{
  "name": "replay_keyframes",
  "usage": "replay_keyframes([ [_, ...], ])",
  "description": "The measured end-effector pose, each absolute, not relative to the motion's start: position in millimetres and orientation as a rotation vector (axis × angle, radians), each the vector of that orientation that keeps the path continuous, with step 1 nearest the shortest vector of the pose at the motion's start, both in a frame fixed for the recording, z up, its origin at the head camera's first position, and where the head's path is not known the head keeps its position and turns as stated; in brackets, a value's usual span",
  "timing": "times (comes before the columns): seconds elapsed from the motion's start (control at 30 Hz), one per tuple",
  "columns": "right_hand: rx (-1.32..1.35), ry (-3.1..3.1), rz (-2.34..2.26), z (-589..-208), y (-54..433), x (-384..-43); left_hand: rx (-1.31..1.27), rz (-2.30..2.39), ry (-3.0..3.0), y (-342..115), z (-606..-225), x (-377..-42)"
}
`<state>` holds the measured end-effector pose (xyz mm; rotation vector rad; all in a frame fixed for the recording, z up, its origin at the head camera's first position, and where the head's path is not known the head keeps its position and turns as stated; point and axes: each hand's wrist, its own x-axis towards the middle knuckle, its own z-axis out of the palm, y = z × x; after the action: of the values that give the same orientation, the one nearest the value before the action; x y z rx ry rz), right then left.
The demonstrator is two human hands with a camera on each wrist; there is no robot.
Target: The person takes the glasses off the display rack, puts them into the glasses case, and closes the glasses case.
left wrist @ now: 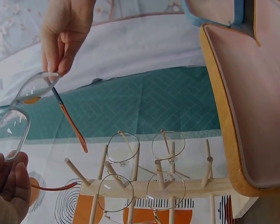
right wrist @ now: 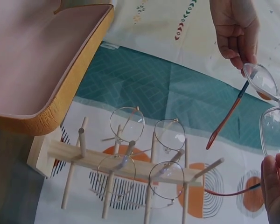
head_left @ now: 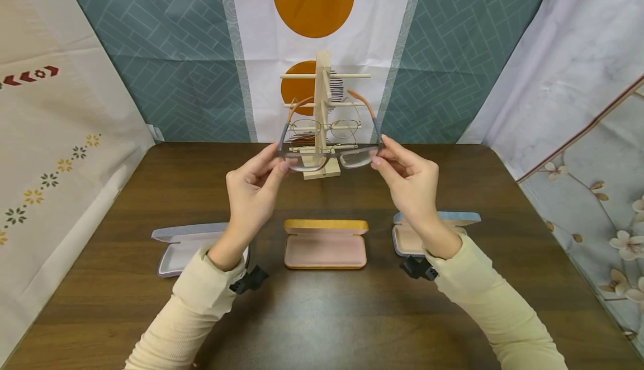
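Observation:
Both hands hold one pair of eyeglasses [head_left: 358, 159] up in front of a wooden display rack [head_left: 322, 90]. My left hand [head_left: 254, 183] pinches the frame's left end between thumb and fingers, and my right hand [head_left: 410, 183] pinches the right end likewise. The frame is greyish and clear, and its unfolded temples, dark with orange tips, point toward the rack. In the left wrist view, a lens [left wrist: 11, 133] shows between the hands. Two pairs of thin round wire glasses hang on the rack, the upper glasses [right wrist: 126, 123] above the lower glasses [right wrist: 165, 179].
Three opened glasses cases stand on the brown table [head_left: 322, 314]: a lilac case [head_left: 173, 255] at left, a yellow case [head_left: 326, 250] in the middle and a blue case [head_left: 402, 238] at right. My forearms partly cover the outer two. Patterned cloths [head_left: 176, 51] hang around the table.

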<state>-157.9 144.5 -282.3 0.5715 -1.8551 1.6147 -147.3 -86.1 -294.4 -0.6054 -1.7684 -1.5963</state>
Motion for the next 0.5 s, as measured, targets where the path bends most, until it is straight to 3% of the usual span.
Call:
replay_keyframes([
  [0.5, 0.607, -1.809, 1.631, -288.5, 143.7, -148.7, -0.615, -1.599, -1.765, -86.2, -300.3, -137.7],
])
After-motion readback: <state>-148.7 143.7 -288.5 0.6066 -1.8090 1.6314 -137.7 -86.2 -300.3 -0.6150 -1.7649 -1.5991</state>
